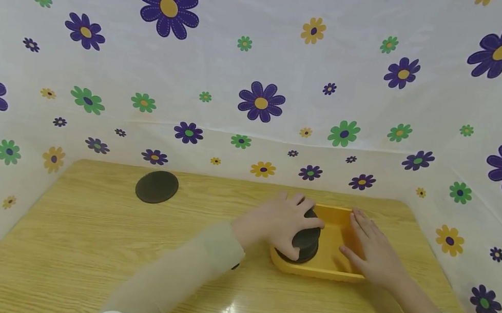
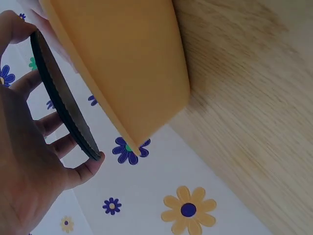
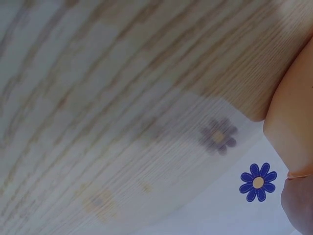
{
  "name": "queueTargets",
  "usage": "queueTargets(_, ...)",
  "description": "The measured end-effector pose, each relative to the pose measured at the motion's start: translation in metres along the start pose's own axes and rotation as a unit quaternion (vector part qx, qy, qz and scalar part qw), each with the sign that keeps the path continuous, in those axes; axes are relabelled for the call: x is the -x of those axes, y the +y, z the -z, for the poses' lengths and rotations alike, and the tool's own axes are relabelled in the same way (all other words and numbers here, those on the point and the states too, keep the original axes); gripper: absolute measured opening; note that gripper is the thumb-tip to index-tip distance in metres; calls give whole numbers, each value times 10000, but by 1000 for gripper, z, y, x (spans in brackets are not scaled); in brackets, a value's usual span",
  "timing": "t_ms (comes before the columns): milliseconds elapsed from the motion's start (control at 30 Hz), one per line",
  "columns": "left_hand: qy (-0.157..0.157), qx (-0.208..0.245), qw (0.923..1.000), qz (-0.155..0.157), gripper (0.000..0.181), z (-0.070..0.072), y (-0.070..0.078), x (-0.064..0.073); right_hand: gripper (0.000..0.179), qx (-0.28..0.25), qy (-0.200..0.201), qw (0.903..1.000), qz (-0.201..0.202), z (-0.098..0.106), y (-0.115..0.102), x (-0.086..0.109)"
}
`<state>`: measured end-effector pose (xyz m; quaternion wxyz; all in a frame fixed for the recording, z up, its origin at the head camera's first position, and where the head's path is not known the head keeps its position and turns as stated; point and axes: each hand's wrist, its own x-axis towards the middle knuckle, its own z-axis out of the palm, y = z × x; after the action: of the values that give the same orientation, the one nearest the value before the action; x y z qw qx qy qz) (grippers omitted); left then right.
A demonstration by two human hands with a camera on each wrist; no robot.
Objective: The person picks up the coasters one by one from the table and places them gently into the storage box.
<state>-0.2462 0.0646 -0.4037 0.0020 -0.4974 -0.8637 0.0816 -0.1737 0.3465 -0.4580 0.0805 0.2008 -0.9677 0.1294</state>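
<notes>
My left hand (image 1: 283,222) grips a round black coaster (image 2: 66,100) by its edge, fingers spread about the rim and thumb on the near side. In the head view it is over the left end of a yellow plastic tray (image 1: 330,274). More dark round shapes overlap under the hand there, partly hidden by it. My right hand (image 1: 379,254) rests against the tray's right side, its fingers extended along the far right rim and the thumb reaching over the inside. The right wrist view catches only part of that hand at the tray's edge.
Another round black coaster (image 1: 157,187) lies flat at the back left of the wooden table (image 1: 129,246). A white cloth (image 1: 223,71) with printed flowers hangs behind and at both sides of the table.
</notes>
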Motion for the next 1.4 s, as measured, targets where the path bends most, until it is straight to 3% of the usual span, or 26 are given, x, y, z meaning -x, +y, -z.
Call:
queueTargets(367, -372, 41, 9993, 83, 87, -10, 14, -23, 84, 16, -219, 9997, -101, 2, 0, -1)
queueTargets(700, -602, 33, 9980, 191, 87, -21, 13, -25, 85, 77, -137, 9999, -36, 3, 0, -2)
queueTargets(1000, -833, 86, 9963, 187, 81, -22, 13, -23, 84, 68, -60, 10000, 2, 2, -1, -1)
queueTargets(1167, -815, 98, 9965, 182, 78, -20, 14, -20, 84, 39, -26, 10000, -10, 3, -2, 0)
queueTargets(1400, -523, 118, 9984, 201, 75, -23, 9, -17, 84, 31, 8, 10000, 29, 2, -1, -1)
